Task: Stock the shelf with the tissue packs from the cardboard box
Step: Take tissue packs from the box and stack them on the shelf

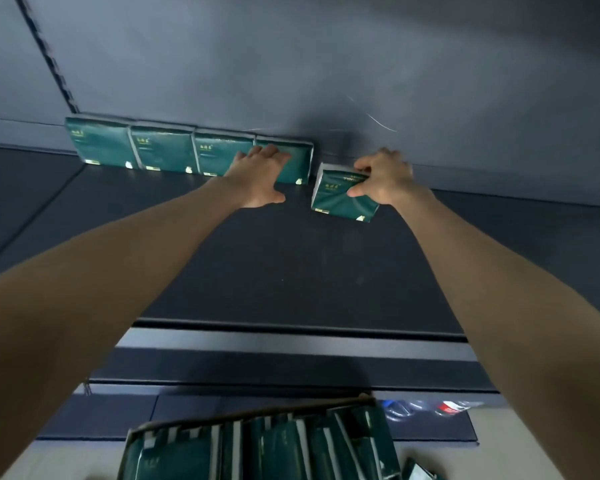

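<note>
- While my right grip (381,180) pinches the dark-green plastic tissue pack (340,199) by its top edge, I judge it light and squashy.
- Left grip (260,174) lies flat, fingers straight, on the shelved row of matching packs (163,150).

On our dark shelf (291,265) we see four green tissue packs (163,147) standing in a row against the back panel (291,81); a fifth pack (336,199) tilts near that panel.

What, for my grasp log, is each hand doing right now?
Left hand: open, fingers flat against the rightmost shelved tissue pack.
Right hand: closed on a loose tissue pack, gripping its top edge.
</note>
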The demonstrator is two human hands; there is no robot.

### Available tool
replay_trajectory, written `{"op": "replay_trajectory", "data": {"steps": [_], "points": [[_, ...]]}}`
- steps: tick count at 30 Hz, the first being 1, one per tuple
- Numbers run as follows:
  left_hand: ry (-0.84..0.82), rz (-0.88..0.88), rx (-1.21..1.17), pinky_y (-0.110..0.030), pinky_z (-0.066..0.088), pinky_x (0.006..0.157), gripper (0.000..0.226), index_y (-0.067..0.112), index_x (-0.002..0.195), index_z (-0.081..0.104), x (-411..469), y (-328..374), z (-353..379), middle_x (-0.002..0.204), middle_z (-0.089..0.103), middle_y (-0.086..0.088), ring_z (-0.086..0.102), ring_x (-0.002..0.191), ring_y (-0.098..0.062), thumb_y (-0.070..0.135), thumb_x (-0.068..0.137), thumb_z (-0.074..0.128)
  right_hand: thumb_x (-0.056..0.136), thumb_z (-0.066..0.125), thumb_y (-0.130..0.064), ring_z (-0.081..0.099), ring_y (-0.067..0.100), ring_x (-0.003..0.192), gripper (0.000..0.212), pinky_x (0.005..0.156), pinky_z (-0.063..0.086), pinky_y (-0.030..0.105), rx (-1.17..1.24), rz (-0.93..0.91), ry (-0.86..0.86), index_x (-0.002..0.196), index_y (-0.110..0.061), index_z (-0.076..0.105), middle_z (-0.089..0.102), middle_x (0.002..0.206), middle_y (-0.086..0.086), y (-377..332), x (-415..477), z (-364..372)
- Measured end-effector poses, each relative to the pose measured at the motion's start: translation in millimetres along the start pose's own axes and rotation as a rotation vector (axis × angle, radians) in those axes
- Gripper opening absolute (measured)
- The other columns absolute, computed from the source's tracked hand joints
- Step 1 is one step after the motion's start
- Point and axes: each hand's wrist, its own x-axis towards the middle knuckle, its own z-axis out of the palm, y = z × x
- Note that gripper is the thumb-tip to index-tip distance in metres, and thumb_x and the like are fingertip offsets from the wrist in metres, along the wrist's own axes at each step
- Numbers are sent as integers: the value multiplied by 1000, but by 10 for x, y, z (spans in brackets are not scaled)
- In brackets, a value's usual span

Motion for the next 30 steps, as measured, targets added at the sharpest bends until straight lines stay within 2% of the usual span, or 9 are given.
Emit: {"op": "replay_trajectory", "data": {"steps": [3, 8, 17, 22, 23, 25, 27, 30], "points": [[17, 27, 82, -48, 21, 112, 84, 17, 150, 21, 347, -111, 80, 152, 25, -10, 23, 140, -32, 36, 83, 69, 81, 72, -34, 31, 30, 128, 54, 105, 26, 37, -76, 37, 39, 132, -28, 54, 39, 135, 11, 27, 288, 109], [68, 74, 184, -46, 20, 111, 87, 16, 148, 22, 750, -256, 251, 147, 29, -10, 27, 135, -32, 39, 80, 70, 83, 69, -35, 29, 31, 128, 53, 103, 27, 37, -76, 65, 70, 133, -31, 52, 38, 135, 12, 78, 689, 251], [156, 104, 169, -45, 29, 104, 75, 13, 144, 32, 899, -306, 440, 136, 33, -14, 32, 125, -33, 38, 83, 67, 82, 72, -26, 31, 29, 127, 47, 104, 33, 38, -26, -11, 192, 125, -22, 54, 39, 131, 10, 42, 985, 449], [174, 97, 148, -44, 29, 104, 74, 14, 144, 33, 909, -322, 464, 133, 32, -13, 32, 123, -31, 39, 83, 67, 84, 69, -15, 34, 27, 123, 34, 81, 42, 37, 19, -64, 253, 113, -15, 52, 40, 127, 7, 65, 959, 530], [168, 94, 145, -44, 29, 104, 74, 14, 145, 33, 912, -319, 462, 133, 33, -13, 32, 123, -31, 39, 83, 66, 84, 69, -16, 34, 26, 123, 34, 81, 42, 37, 28, -82, 244, 113, -16, 53, 42, 127, 6, 78, 952, 545], [149, 92, 143, -44, 28, 105, 75, 15, 145, 32, 917, -315, 448, 134, 33, -12, 32, 123, -31, 39, 83, 66, 82, 71, -18, 34, 25, 122, 39, 92, 40, 37, 21, -104, 225, 118, -19, 55, 44, 127, 2, 102, 935, 561], [130, 93, 148, -43, 23, 109, 77, 15, 146, 30, 914, -319, 430, 135, 33, -11, 32, 126, -30, 40, 83, 66, 81, 71, -21, 34, 26, 123, 46, 104, 29, 36, -57, -110, 217, 123, -24, 54, 45, 129, -1, 118, 911, 560], [111, 97, 153, -43, 15, 115, 81, 16, 148, 27, 899, -332, 413, 138, 33, -9, 30, 130, -28, 40, 82, 67, 79, 71, -21, 33, 26, 125, 56, 104, 22, 37, -138, -94, 164, 131, -30, 50, 43, 133, -4, 102, 890, 513]]}}
